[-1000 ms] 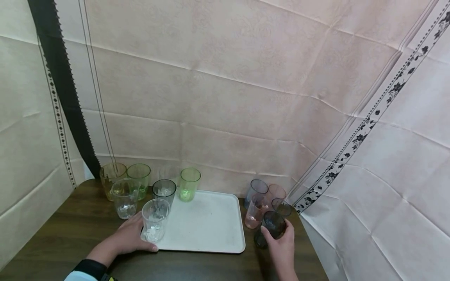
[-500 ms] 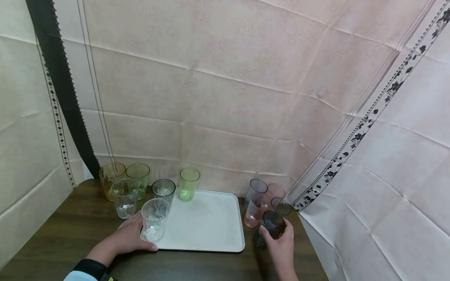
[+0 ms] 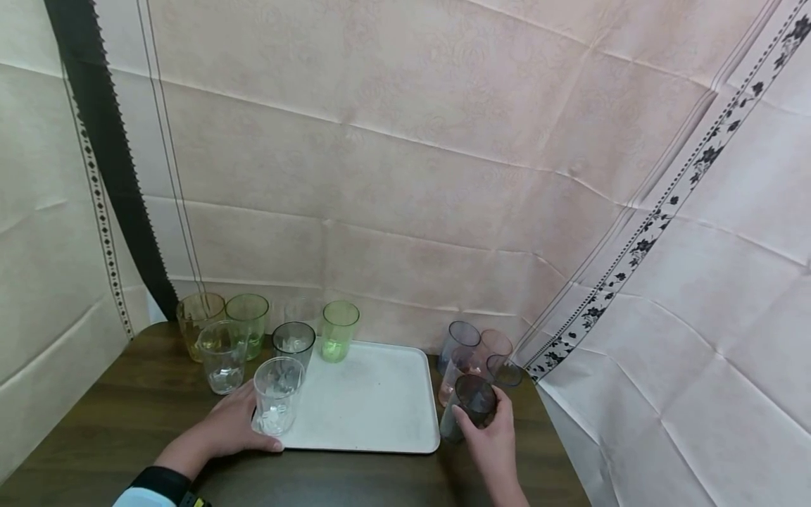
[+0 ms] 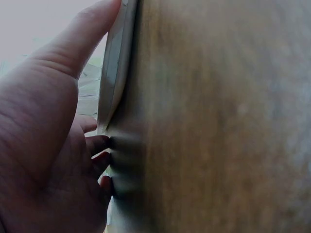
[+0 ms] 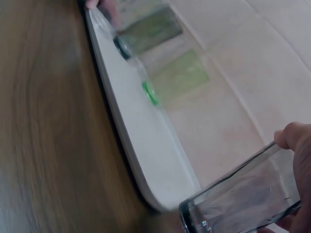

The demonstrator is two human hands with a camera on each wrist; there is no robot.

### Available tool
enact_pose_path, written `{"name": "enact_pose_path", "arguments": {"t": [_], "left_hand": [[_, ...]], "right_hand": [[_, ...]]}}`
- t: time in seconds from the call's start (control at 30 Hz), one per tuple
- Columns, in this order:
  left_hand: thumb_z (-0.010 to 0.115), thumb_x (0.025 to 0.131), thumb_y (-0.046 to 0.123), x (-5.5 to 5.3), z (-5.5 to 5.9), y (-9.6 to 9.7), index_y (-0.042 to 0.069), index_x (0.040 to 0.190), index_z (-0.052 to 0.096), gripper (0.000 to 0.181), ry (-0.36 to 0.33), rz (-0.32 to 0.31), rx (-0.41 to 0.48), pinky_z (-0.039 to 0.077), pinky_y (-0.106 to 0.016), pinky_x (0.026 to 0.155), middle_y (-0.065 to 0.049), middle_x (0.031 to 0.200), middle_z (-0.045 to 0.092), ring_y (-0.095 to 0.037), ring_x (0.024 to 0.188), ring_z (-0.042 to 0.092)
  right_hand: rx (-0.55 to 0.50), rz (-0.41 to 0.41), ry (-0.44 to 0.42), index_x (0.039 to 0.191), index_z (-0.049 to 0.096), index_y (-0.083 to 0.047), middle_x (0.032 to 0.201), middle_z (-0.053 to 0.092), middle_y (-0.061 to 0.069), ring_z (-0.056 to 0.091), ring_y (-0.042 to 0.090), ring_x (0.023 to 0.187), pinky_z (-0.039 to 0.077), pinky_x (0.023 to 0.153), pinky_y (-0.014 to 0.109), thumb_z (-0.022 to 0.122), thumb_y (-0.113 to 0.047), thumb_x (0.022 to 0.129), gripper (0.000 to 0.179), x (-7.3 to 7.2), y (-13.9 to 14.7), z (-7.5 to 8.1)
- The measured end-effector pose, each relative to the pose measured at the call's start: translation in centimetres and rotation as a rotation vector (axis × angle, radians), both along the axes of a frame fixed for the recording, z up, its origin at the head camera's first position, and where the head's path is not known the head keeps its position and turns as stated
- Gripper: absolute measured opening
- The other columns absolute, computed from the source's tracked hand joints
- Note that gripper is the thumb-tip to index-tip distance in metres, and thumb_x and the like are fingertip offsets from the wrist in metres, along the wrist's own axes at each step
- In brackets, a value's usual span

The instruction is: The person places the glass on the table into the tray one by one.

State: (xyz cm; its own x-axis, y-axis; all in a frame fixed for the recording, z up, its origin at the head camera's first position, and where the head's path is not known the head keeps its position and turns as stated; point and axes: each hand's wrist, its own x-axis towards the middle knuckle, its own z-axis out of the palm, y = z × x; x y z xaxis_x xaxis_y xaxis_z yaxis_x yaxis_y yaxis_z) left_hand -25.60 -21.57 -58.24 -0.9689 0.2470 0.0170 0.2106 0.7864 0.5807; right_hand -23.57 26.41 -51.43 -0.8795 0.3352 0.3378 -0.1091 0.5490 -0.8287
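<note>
My right hand (image 3: 494, 440) grips a smoky grey drinking glass (image 3: 455, 422) between thumb and fingers, close to the white tray's right front corner. In the right wrist view the base of this grey glass (image 5: 238, 199) overlaps the corner of the tray (image 5: 146, 165). My left hand (image 3: 229, 426) holds the front left corner of the tray (image 3: 374, 401), thumb along the front rim, fingers round the left side. A clear glass (image 3: 277, 405) stands on that corner and covers part of the hand. Behind it on the tray stand a smoky glass (image 3: 296, 341) and a green glass (image 3: 338, 334).
Left of the tray, an amber glass (image 3: 193, 331), a green tumbler (image 3: 250, 324) and another clear tumbler (image 3: 223, 362) stand on the wooden table (image 3: 329, 479). To its right are a bluish glass (image 3: 457, 341), pink glasses (image 3: 450, 380) and another grey glass (image 3: 505, 370). Cloth (image 3: 380, 176) hangs behind.
My right hand has moved left with the grey glass, away from the glasses at the right and up to the tray's edge. The left hand has stayed at the tray's corner.
</note>
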Motion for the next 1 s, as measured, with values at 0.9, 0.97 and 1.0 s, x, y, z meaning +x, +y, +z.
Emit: {"name": "enact_pose_path", "arguments": {"t": [0.9, 0.97, 1.0], "left_hand": [[0.083, 0.064, 0.075, 0.0, 0.0, 0.0, -0.009, 0.159, 0.03, 0.138, 0.021, -0.011, -0.01, 0.024, -0.076, 0.111, -0.035, 0.162, 0.027, -0.056, 0.145, 0.021], [0.083, 0.063, 0.077, -0.1, -0.1, 0.0, -0.009, 0.16, 0.031, 0.139, 0.023, -0.009, -0.009, 0.024, -0.075, 0.111, -0.035, 0.162, 0.027, -0.056, 0.145, 0.022], [0.083, 0.063, 0.077, -0.1, -0.1, 0.0, -0.008, 0.16, 0.031, 0.139, 0.024, -0.008, -0.01, 0.024, -0.075, 0.111, -0.035, 0.162, 0.027, -0.056, 0.145, 0.022]], "right_hand": [[-0.016, 0.298, -0.011, 0.149, 0.044, -0.011, 0.136, 0.058, 0.013, 0.055, 0.025, 0.125, 0.054, 0.096, 0.053, 0.09, -0.036, 0.08, 0.086, -2.0, -10.7, -0.3], [-0.018, 0.31, -0.024, 0.149, 0.044, -0.012, 0.137, 0.058, 0.012, 0.055, 0.024, 0.125, 0.053, 0.097, 0.052, 0.089, -0.038, 0.081, 0.086, -2.3, -11.3, -0.2], [-0.023, 0.32, -0.021, 0.149, 0.044, -0.011, 0.137, 0.058, 0.013, 0.055, 0.025, 0.125, 0.053, 0.097, 0.053, 0.089, -0.038, 0.081, 0.086, -2.5, -11.6, -0.2]]}}
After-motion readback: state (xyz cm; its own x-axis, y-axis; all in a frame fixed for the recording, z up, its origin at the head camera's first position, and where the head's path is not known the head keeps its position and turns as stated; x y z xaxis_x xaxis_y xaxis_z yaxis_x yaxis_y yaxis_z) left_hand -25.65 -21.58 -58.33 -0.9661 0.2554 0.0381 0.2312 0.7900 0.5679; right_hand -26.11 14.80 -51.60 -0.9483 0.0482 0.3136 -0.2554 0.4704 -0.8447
